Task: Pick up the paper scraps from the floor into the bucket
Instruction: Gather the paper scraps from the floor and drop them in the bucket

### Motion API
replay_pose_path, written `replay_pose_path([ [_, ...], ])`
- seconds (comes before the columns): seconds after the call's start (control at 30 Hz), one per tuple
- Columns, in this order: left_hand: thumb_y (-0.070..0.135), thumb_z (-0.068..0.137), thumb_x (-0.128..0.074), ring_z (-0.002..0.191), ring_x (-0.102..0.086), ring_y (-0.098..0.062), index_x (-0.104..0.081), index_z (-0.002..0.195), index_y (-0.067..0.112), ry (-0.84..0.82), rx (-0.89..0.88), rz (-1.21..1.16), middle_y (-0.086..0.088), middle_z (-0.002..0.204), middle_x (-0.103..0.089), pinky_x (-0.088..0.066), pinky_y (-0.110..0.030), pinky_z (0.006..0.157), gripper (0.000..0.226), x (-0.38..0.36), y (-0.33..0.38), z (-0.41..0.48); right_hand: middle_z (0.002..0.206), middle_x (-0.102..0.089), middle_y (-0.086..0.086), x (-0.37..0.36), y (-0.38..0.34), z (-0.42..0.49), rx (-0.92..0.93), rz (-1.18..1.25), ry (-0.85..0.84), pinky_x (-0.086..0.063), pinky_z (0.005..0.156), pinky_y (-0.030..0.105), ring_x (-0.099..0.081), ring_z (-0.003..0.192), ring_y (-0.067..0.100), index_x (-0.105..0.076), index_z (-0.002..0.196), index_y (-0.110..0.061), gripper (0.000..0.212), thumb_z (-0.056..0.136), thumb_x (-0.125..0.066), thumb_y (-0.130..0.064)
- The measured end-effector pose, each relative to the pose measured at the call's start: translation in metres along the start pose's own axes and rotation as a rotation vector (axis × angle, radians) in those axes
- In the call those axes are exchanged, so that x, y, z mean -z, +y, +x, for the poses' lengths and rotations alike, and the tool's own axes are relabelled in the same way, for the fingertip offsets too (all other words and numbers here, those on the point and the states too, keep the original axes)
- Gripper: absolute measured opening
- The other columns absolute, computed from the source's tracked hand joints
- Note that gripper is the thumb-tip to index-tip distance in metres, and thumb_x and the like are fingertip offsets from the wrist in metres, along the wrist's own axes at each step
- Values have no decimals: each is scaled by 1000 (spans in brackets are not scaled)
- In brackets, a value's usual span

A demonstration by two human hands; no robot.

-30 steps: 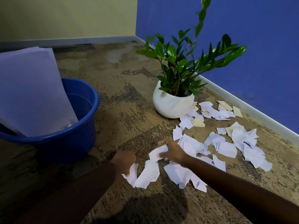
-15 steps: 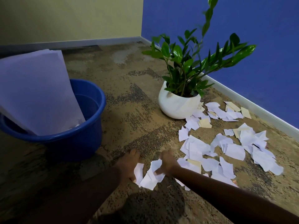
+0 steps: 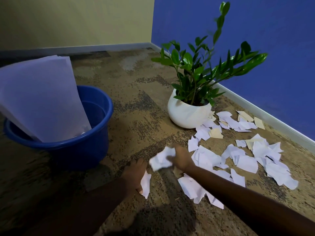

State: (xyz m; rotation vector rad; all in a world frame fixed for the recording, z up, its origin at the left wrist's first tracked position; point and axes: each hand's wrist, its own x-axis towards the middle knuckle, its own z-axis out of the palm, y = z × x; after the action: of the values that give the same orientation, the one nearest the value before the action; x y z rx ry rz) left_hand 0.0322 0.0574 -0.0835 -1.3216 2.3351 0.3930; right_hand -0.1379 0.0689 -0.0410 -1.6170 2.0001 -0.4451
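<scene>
Several white and tan paper scraps lie scattered on the brown carpet to the right. My right hand is lifted just above the floor, closed around a crumpled bunch of white scraps. My left hand rests low on the carpet beside it, its fingers against one white scrap; whether it grips that scrap is unclear. The blue bucket stands to the left, with large white sheets leaning out of it.
A white pot with a green plant stands behind the scraps, some of them touching its base. A blue wall with a white skirting board runs along the right. A yellow wall closes the far side.
My right hand has gathered the scraps in front of me into a crumpled bunch and lifted it toward the bucket. My left hand stayed low by one remaining scrap.
</scene>
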Motion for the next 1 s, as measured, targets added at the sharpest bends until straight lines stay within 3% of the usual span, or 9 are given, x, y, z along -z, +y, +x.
replay_pose_path([
  [0.1,41,77,-72,142,-23,-28,-17,149,9,-6,-17,10,-9,154,-20,-30,-41,116,96,0,-4,-2,130,-56,20,26,-26,13,46,104,194,-42,93,35,-53,116,30,-49,128,1,42,89,-57,-14],
  [0.2,37,81,-69,144,-22,-27,-14,149,5,-11,-29,9,-11,156,-17,-23,-37,120,93,-1,-4,-3,129,-57,17,46,-57,20,110,233,314,-38,80,26,-54,114,28,-50,127,-1,41,89,-58,-13],
  [0.3,30,86,-66,147,-21,-28,-13,149,2,-68,15,-36,-14,158,-14,-21,-36,121,87,-5,2,-3,123,-61,16,53,-81,22,155,328,312,-36,76,24,-55,101,23,-54,122,-2,36,88,-58,-14],
  [0.43,21,86,-65,137,-42,-24,-41,141,10,-73,59,-111,-10,148,-41,-35,-32,114,60,-3,7,-5,112,-64,14,49,-95,19,176,350,271,-37,71,26,-51,89,15,-58,115,-2,30,87,-60,-14],
  [0.53,13,93,-55,137,-42,-25,-44,139,5,-84,36,-168,-13,146,-44,-33,-31,114,48,6,6,-14,102,-63,11,48,-93,17,160,372,254,-38,60,26,-52,85,17,-60,112,-2,28,86,-61,-13],
  [0.6,10,95,-50,134,-46,-26,-49,135,1,-44,12,-192,-16,142,-48,-35,-30,112,41,15,4,-16,105,-65,15,49,-90,19,114,432,256,-46,68,29,-56,84,23,-59,114,-1,31,86,-62,-13],
  [0.7,12,95,-49,124,-52,-29,-55,128,1,88,-19,-260,-17,134,-55,-42,-33,105,35,44,4,-23,105,-65,18,54,-88,22,32,527,287,-51,79,40,-59,86,28,-56,117,-1,35,86,-62,-16],
  [0.87,24,96,-51,90,-63,-16,-60,116,8,600,2,-337,-4,105,-61,-55,-27,82,27,118,-5,-39,108,-62,16,70,-112,29,42,755,371,-53,69,30,-62,79,22,-53,120,-2,32,89,-57,-10],
  [1.0,21,100,-39,106,-61,-23,-52,126,7,925,126,-332,-10,122,-58,-49,-31,85,32,177,-28,-71,113,-61,17,75,-154,30,127,835,431,-55,87,47,-63,99,31,-53,113,-3,24,89,-54,-7],
])
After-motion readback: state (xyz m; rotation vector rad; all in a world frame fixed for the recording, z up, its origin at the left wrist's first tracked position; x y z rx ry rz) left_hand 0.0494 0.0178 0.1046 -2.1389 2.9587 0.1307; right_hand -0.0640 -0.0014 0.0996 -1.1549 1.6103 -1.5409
